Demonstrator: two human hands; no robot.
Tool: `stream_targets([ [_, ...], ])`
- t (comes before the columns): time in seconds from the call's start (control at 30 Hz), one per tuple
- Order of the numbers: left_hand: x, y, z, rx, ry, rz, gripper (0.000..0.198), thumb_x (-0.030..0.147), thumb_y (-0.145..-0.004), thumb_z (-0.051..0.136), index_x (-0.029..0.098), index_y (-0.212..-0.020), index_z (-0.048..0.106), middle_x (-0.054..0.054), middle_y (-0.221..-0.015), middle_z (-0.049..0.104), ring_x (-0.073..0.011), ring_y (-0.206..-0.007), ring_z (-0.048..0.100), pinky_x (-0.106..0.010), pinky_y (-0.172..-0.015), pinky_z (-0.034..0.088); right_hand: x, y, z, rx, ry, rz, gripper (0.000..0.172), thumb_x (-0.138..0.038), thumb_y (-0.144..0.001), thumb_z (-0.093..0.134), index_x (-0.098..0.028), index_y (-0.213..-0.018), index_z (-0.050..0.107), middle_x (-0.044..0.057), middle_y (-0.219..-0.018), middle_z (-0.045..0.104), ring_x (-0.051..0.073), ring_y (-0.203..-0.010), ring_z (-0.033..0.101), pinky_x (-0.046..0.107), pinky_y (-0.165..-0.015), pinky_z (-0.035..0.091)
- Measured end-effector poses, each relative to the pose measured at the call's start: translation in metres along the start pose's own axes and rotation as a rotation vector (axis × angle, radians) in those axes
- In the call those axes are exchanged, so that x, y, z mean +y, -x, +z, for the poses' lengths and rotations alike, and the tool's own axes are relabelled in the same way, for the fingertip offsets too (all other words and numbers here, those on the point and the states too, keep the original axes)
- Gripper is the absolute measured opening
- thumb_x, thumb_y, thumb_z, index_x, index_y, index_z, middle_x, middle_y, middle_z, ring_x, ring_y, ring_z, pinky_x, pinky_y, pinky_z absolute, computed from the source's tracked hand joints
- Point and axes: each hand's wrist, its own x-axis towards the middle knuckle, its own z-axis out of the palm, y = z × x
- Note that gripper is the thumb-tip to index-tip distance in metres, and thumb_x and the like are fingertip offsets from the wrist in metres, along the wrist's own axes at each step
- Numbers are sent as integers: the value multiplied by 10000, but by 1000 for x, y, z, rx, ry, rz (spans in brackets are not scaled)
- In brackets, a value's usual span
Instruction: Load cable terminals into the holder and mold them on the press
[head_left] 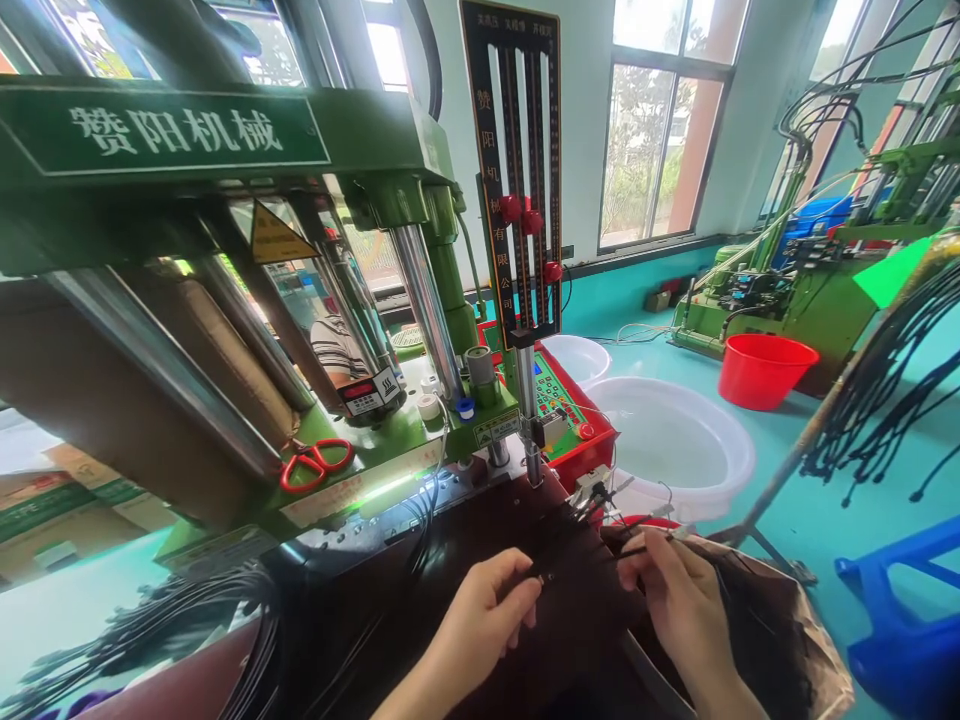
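My left hand [491, 612] pinches a thin black cable [581, 565] at its plug end, low in the middle of the view. My right hand [679, 590] pinches the same cable a little to the right, its fingers closed on it. The cable runs between the two hands above a dark work surface [525, 520]. Under my right hand lies a bag [780, 640] holding more black cables. A green moulding machine [225, 250] stands just behind the hands.
Red-handled scissors [316, 462] lie on the machine's green ledge. A bundle of black cables [187, 620] hangs at lower left, another [885, 400] on a rack at right. A white basin [675, 445], a red bucket [765, 370] and a blue stool [907, 620] stand on the floor.
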Motion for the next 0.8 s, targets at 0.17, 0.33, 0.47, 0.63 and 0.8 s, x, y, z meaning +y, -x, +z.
stream_targets([
  [0.17, -5, 3, 8, -97, 42, -70, 251, 385, -809, 432, 162, -699, 465, 40, -490, 497, -43, -345, 340, -165, -328, 229, -9, -9, -1, -358, -21, 191, 302, -434, -738, 654, -193, -918, 683, 67, -802, 679, 194, -713, 617, 295, -646, 486],
  [0.33, 0, 2, 16, -70, -54, 15, 351, 427, -845, 379, 145, -710, 538, -21, -600, 601, -89, -480, 506, -181, -427, 363, -15, -12, 6, -383, 36, 262, 288, -372, -874, 475, -190, -897, 697, 76, -864, 689, 184, -733, 625, 261, -632, 466],
  [0.47, 14, -6, 23, -40, -134, 103, 362, 435, -860, 366, 157, -787, 585, -18, -631, 626, -110, -546, 560, -198, -506, 422, -15, -9, 6, -379, -19, 340, 269, -356, -876, 474, -228, -934, 703, 76, -928, 693, 209, -819, 623, 290, -668, 485],
  [0.63, 14, -17, 37, -260, -62, 89, 281, 349, -850, 360, 163, -706, 513, 9, -576, 593, -69, -380, 464, -167, -365, 354, -16, -9, -1, -490, -118, 352, 291, -364, -869, 486, -236, -1065, 658, 78, -1067, 661, 258, -1009, 575, 423, -908, 410],
  [0.8, 4, -21, 42, -306, 55, 32, 231, 340, -835, 375, 157, -821, 515, 27, -545, 568, -58, -331, 431, -149, -305, 321, -14, -11, -8, -618, -102, 386, 386, -431, -885, 438, -238, -1188, 579, 93, -1168, 611, 261, -1113, 514, 450, -995, 317],
])
